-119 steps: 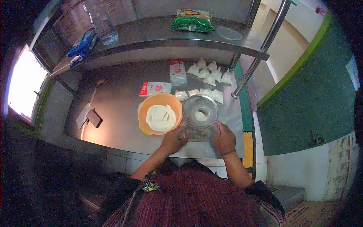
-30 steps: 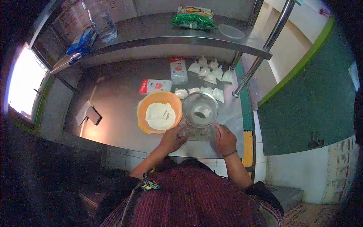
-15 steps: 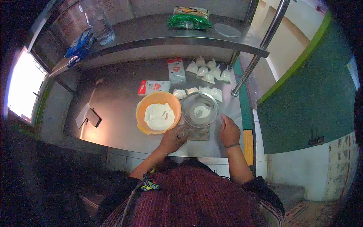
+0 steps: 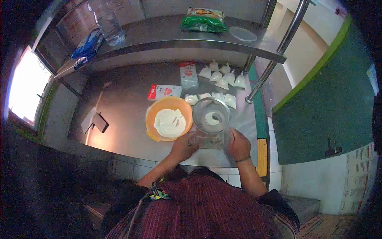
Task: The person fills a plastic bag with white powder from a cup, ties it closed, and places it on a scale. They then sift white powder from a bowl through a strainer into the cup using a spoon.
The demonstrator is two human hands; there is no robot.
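Note:
An orange bowl (image 4: 149, 126) holds a heap of white powder (image 4: 169, 123). Right beside it is a round metal bowl (image 4: 194, 119) with a small pile of white powder (image 4: 211, 118) inside. A flat device, perhaps a scale (image 4: 211, 142), shows just in front of the metal bowl. My left hand (image 4: 184, 147) is closed near the front of both bowls, its fingertips partly hidden. My right hand (image 4: 240, 146), fingers curled, is at the metal bowl's front right. Something thin and see-through seems to be at its fingertips, too faint to name.
Several small bags of white powder (image 4: 230, 77) stand behind the bowls, with more bags (image 4: 229, 101) lying closer. Two red-and-white packs (image 4: 188, 75) are beside them. A phone-like device (image 4: 100, 122) stands at left. Overhead, a metal shelf (image 4: 159, 46) carries a green packet (image 4: 203, 22).
My right hand has shifted slightly left and down, nearer my left hand. A dark spot now shows on the powder in the metal bowl. The whole view has shifted slightly.

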